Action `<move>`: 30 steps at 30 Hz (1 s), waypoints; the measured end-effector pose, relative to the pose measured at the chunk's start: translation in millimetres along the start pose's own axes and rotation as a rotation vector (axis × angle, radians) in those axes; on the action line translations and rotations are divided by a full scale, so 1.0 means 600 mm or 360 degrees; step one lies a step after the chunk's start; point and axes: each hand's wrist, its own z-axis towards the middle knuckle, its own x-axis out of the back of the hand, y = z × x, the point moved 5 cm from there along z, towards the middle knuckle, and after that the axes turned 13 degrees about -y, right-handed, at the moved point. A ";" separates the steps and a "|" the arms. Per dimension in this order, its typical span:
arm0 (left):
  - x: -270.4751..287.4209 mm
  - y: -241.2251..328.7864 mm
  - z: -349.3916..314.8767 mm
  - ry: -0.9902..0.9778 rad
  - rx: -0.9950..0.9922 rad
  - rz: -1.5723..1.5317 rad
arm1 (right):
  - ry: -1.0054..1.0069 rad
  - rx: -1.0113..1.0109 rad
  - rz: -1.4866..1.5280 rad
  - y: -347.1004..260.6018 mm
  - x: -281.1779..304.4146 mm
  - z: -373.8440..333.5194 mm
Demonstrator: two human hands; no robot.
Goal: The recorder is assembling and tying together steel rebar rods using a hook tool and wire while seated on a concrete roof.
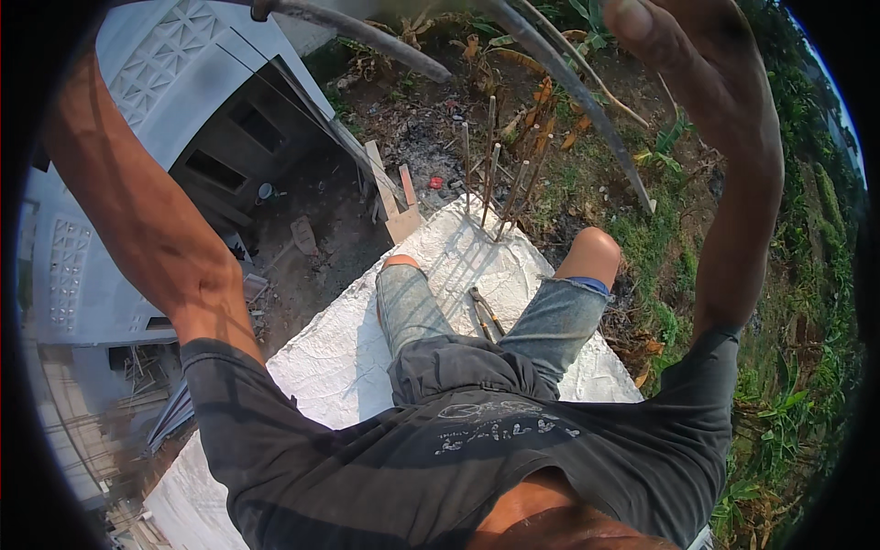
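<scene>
My right hand point(706, 78) is raised at the upper right, thumb stretched toward the left. Its other fingers are dark and cut off by the top edge, so any grip is hidden. My left forearm point(128, 174) reaches up at the left, its hand beyond the frame. Two grey metal rods cross the top close to me: a shorter rod point(367, 37) and a longer, curved rod point(577, 101) left of my right hand. Long-handled pincers point(484, 312) lie on the rough white concrete slab point(339, 339) between my legs, apart from both hands.
Several upright steel bars point(495, 179) rise from the slab's far end. Beyond its left edge the ground lies far below, beside a pale building point(156, 55). Wooden boards point(399, 206) stand by the far corner. Plants point(779, 403) cover the slope on the right.
</scene>
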 end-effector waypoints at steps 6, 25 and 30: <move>-0.084 -0.078 0.043 -0.0112 0.0063 0.0163 | 0.0270 -0.0162 0.0029 0.012 0.005 -0.009; -0.270 -0.169 0.123 -0.0314 0.0214 0.0930 | 0.1224 -0.0445 0.0180 0.039 0.012 0.058; -0.308 -0.208 0.135 -0.0325 0.0268 0.1072 | 0.1428 -0.0557 0.0194 0.058 0.003 0.066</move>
